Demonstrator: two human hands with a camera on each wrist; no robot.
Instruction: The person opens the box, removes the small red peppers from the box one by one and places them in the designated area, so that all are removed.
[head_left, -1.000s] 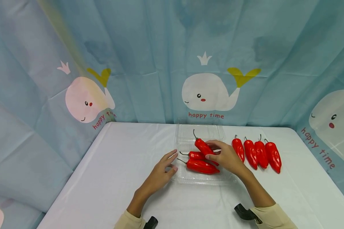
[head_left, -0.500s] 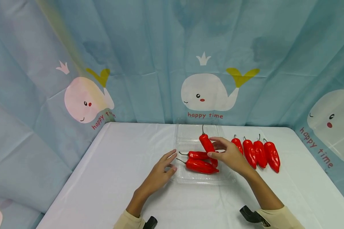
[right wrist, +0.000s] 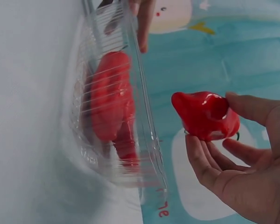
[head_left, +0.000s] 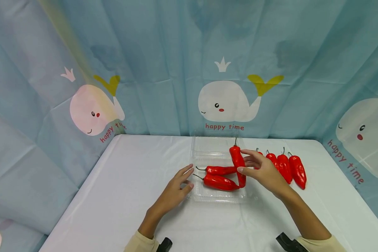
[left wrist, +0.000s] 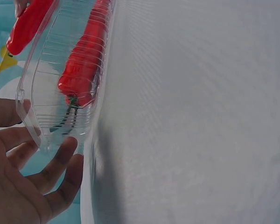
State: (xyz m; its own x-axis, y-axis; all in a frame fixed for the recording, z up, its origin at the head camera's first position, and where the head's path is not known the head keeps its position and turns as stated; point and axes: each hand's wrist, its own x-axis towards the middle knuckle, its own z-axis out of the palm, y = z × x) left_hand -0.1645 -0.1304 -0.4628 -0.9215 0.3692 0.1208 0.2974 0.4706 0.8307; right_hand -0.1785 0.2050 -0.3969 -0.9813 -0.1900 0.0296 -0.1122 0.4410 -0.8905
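Note:
My right hand (head_left: 266,173) pinches a red chili pepper (head_left: 237,157) between thumb and fingertips, its stem pointing to the back. In the right wrist view this pepper (right wrist: 207,115) is raised beside the wall of a clear plastic box (head_left: 204,197). Two more peppers lie inside the box: a slimmer one (head_left: 218,170) behind a thicker one (head_left: 218,182), stems toward the left. My left hand (head_left: 173,190) is at the box's left edge, fingers spread and lightly bent. The left wrist view shows its fingertips right at the box corner.
To the right of the box, several red peppers (head_left: 297,172) lie in a row on the white-covered table (head_left: 119,196), some partly behind my right hand. The box's open lid (head_left: 208,144) lies toward the back. A blue whale-print curtain (head_left: 163,70) hangs behind the table.
My right hand has moved right with the pepper, which has turned from slanting to nearly upright in the head view. The left hand and the two peppers in the box stay put.

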